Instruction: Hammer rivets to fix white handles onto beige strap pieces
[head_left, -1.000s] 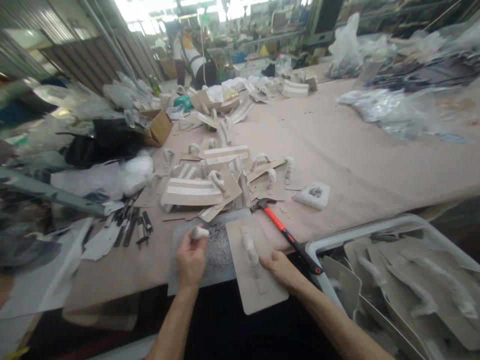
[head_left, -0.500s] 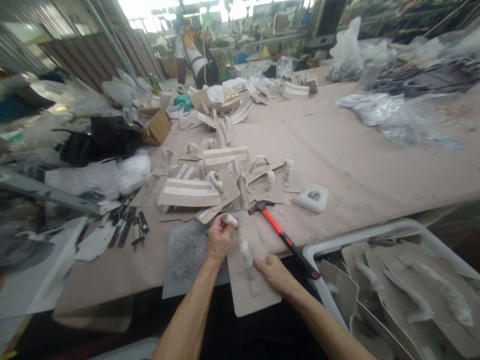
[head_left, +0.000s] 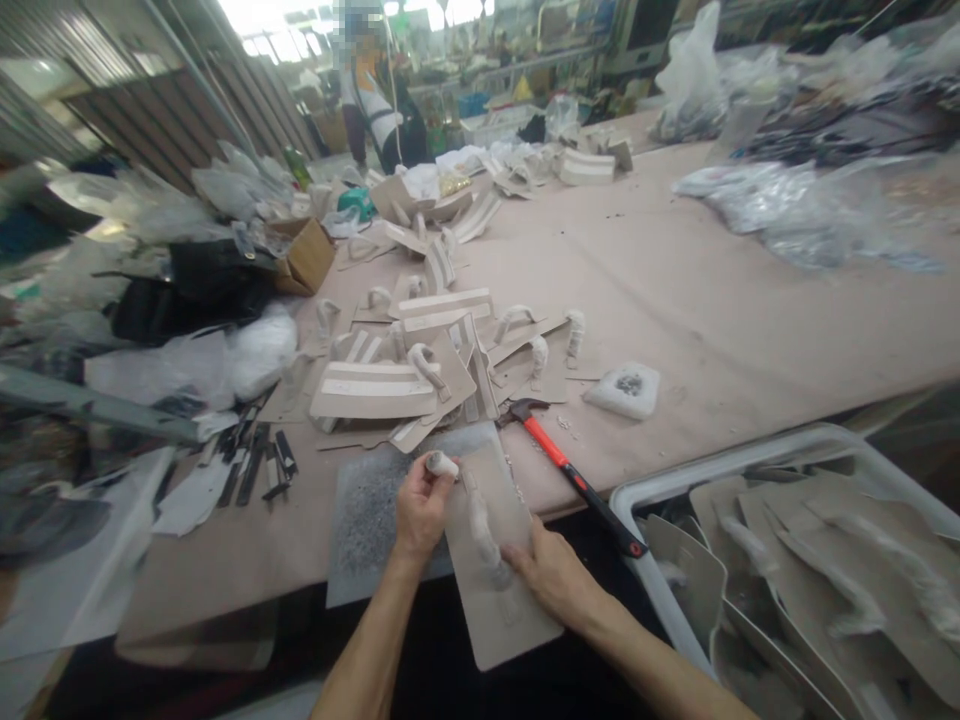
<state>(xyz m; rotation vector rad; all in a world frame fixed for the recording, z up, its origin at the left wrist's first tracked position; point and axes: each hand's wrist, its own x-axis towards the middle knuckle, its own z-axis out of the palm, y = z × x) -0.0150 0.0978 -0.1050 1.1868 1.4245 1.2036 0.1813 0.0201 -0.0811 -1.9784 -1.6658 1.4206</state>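
Head view: left of the hammer (head_left: pixel 550 447), left hand (head_left: pixel 421 508) is pinching a white cylinder (head_left: pixel 443 464), right hand (head_left: pixel 553 572) gripping a panel (head_left: pixel 495 625), handle (head_left: pixel 481 524) attached, work seemingly unfinished.

The left hand (head_left: pixel 420 510), at the lower centre of the frame, and the right hand (head_left: pixel 553 572), at lower centre-right, are bare. The left forearm (head_left: pixel 373 630) and right forearm (head_left: pixel 651 648) are likewise bare up to the bottom edge, each narrowing towards the wrist. Between them, a plain black area (head_left: pixel 427 655) is too dark to identify as clothing or shadow.
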